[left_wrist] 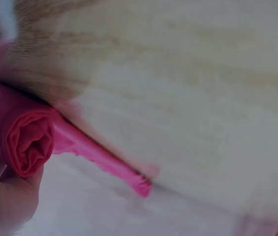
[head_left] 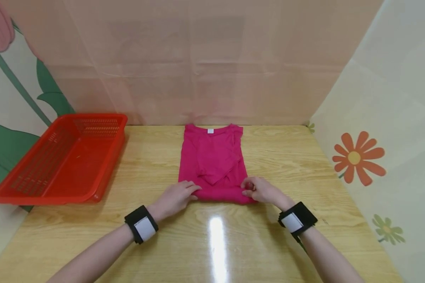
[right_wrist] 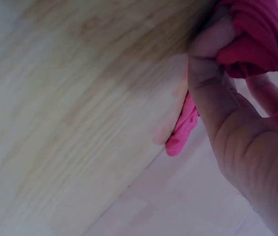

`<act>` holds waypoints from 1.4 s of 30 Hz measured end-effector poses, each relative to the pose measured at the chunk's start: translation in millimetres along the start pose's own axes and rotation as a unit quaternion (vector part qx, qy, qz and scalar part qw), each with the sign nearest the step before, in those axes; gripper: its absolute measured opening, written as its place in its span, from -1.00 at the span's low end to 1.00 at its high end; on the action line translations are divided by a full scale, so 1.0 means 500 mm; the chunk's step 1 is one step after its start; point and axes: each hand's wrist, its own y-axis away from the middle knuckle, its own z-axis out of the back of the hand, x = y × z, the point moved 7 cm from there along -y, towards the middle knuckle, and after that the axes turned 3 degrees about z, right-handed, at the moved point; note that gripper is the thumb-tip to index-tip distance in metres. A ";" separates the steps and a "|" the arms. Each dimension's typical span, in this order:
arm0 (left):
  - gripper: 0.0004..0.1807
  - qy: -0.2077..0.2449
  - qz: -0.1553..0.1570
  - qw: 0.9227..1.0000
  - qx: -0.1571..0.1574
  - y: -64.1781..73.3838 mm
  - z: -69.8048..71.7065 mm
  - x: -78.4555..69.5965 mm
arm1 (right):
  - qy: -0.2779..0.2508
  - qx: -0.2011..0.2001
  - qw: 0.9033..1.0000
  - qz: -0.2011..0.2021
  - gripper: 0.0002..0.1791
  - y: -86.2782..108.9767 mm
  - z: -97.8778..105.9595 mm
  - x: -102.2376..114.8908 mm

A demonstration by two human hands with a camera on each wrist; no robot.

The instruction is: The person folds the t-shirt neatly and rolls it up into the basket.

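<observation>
A bright pink shirt [head_left: 216, 157] lies flat on the wooden table, its neckline with a white tag at the far edge. Its near end is rolled into a thick tube [head_left: 219, 194]. My left hand [head_left: 175, 198] grips the left end of the roll; the spiral of cloth [left_wrist: 29, 142] shows in the left wrist view. At the other end, my right hand [head_left: 265, 191] pinches the roll between thumb and fingers. In the right wrist view the gathered cloth [right_wrist: 252, 39] sits between the right hand's fingers.
A red plastic basket [head_left: 93, 192] with slotted sides stands on the table at the left. Behind the table [head_left: 156, 157] hangs a plain pinkish cloth [head_left: 212, 59]. A flower-printed sheet [head_left: 386, 118] rises along the right side.
</observation>
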 end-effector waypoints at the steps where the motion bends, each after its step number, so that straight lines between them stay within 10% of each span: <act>1: -0.72 0.020 0.013 1.000 -0.003 -0.002 0.000 0.007 | -0.005 -0.001 1.000 -0.003 -0.86 0.001 -0.001 -0.003; 10: -0.78 0.137 0.103 0.985 0.003 -0.029 -0.006 0.054 | 0.012 -0.067 0.997 -0.033 -0.81 0.004 0.014 -0.026; 16: -0.77 0.164 0.119 0.979 0.019 -0.036 -0.012 0.065 | 0.066 -0.157 0.984 0.052 -0.75 0.020 0.019 0.017; 22: -0.77 0.185 0.142 0.972 0.036 -0.042 -0.011 0.075 | 0.100 -0.131 0.978 0.131 -0.52 0.019 -0.012 0.064; 28: -0.78 0.212 0.183 0.959 0.034 -0.040 -0.007 0.090 | 0.104 -0.144 0.973 0.150 -0.70 0.004 -0.009 0.057; 34: -0.71 0.062 0.052 0.997 -0.006 -0.042 0.014 0.044 | 0.056 -0.100 0.987 0.113 -0.77 -0.027 0.004 0.028; 38: -0.61 -0.037 -0.032 0.999 0.008 -0.035 0.008 0.008 | 0.011 -0.048 0.996 0.075 -0.76 -0.045 0.006 0.011; 42: -0.54 -0.067 -0.049 0.996 0.024 -0.034 0.001 -0.001 | -0.006 -0.019 0.997 0.076 -0.75 -0.055 0.011 0.006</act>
